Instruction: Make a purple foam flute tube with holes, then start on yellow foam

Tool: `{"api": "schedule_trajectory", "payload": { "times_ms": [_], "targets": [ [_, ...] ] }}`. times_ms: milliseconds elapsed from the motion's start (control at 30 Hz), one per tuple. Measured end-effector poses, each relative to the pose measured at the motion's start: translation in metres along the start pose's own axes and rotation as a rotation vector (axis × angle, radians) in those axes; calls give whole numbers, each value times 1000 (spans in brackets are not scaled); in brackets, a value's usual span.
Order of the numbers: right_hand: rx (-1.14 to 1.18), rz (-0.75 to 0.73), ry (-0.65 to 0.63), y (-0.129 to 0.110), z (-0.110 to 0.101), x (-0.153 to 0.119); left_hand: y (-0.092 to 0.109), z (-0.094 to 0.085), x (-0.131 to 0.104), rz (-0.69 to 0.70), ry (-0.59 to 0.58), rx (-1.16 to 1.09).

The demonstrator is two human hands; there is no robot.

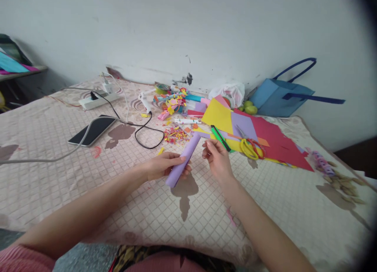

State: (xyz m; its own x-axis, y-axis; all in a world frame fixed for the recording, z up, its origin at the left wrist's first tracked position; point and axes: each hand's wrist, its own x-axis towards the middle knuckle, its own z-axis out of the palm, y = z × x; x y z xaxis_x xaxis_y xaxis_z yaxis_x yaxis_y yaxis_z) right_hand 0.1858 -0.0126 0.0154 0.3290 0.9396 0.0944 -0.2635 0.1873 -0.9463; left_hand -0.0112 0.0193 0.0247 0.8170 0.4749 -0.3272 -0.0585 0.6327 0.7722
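A roll of purple paper (188, 149) is held at a slant above the table by my left hand (166, 165), its thumb on top and fingers behind. Just right of the roll's upper end is my right hand (216, 156), its fingers curled with thumb and fingertip together; whatever they pinch, if anything, is too small to make out. A green cutter (220, 138) lies beyond the right hand. Yellow-handled scissors (249, 148) and a red-handled pair rest on coloured sheets. Small paper scraps (176, 135) lie behind the roll.
The patterned cloth (118, 201) covers the table. At left are a dark tablet (93, 131), a power strip (98, 101) and cables. A glue gun (144, 103) stands at the back. Red sheets (277, 140), a blue bag (278, 97) and peanuts (344, 185) are on the right.
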Motion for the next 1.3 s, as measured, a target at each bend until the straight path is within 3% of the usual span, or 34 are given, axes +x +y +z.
{"api": "schedule_trajectory", "payload": {
  "times_ms": [167, 367, 633, 700, 800, 867, 1100, 1300],
  "targets": [
    [-43, 39, -71, -1, 3, -6, 13, -8, 3, 127, 137, -113],
    [-290, 126, -148, 4, 9, -17, 25, -14, 4, 232, 247, -194],
    [-384, -49, -97, 7, 1, -6, 33, -18, 2, 354, 398, -225],
    [-426, -54, -158, 6, 6, -12, 31, -16, 3, 365, 421, -234],
    [-486, 2, -355, 8, 19, -27, 23, -11, 5, 360, 396, -236],
    [-490, 14, -412, 11, 27, -35, 18, -7, 6, 375, 362, -219],
    [-596, -15, -333, 17, 37, -39, 9, 1, 5, 443, 352, -162],
    [-526, 8, -316, 18, 35, -37, 13, -4, 1, 360, 272, 34]
  ]
}}
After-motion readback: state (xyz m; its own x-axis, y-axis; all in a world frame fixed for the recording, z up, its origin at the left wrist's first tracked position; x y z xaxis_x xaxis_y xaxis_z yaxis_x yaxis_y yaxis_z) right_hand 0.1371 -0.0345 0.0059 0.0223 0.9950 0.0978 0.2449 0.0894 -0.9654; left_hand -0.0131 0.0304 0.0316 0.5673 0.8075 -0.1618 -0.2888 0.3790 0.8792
